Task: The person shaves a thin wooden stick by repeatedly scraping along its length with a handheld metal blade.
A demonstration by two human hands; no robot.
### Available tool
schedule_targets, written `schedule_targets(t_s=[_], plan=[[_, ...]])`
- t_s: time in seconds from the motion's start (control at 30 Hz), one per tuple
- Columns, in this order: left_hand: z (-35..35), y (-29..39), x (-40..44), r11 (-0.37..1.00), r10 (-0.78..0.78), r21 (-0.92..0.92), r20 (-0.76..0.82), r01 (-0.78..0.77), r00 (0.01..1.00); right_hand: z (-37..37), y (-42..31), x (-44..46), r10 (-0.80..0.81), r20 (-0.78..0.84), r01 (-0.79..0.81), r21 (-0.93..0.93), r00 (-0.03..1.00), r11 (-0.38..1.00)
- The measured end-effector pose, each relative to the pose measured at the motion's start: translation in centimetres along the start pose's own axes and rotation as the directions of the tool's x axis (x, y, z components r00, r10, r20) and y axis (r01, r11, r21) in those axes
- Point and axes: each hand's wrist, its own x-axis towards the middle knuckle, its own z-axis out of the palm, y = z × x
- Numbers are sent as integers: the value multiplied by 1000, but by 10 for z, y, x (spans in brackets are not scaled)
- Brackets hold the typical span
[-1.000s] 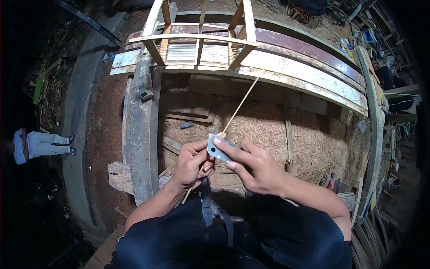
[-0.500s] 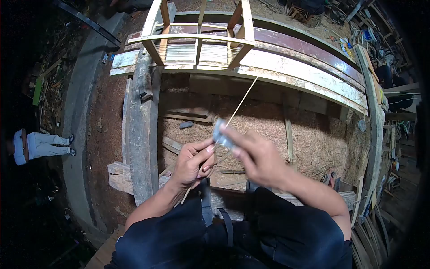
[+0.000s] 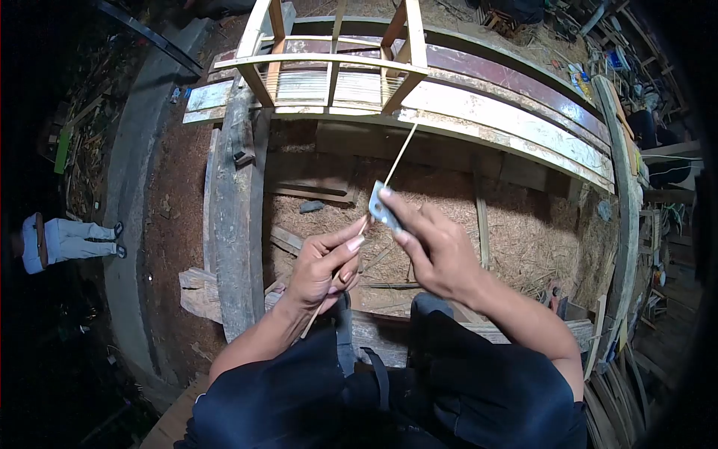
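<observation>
Partly hidden by pinching fingers [image 3: 404, 210]: metal plate [image 3: 376, 199] in right hand [image 3: 441, 251], thin stick [image 3: 401, 153] in left hand [image 3: 321, 271].

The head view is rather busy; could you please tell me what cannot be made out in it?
Head view, wooden frame: partly cut off by the upper edge.
Head view, thin stick: its gripped stretch is hidden by the left hand.
Head view, metal plate: partly covered by the right hand.
Head view, blue item at upper right: too small to identify.
</observation>
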Motion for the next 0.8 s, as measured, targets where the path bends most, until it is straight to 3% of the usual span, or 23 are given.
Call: schedule_targets(t_s=[0.13,0.27,0.3,0.4,0.43,0.67,0.7,0.8], plan=[[-4,-1,-3,999,-1,40,21,0,1000,-5,-21,-11,26,195,-32,25,980,999],[-2,-1,1,1000,-22,-6,-13,22,1000,-1,0,-3,12,31,-12,-6,999,1000],[-3,-1,0,1000,-24,-20,-4,24,1000,-1,-12,-8,36,128,-35,-7,991,999],[0,3,-1,1000,-20,-6,-17,20,1000,-1,-15,-10,1,129,-6,37,992,999],[0,1,-1,1000,-21,-8,-19,21,1000,2,-1,-4,43,59,-45,35,997,998],[-4,1,3,999,-27,-29,-26,26,999,2,-12,-9,11,131,-17,50,991,999],[-4,-1,4,999,-22,-41,-33,21,999,4,1,-1,38,53,-41,63,998,997],[-7,-3,3,999,-26,-45,-5,26,1000,2,-1,-3,43,63,-46,50,997,998]])
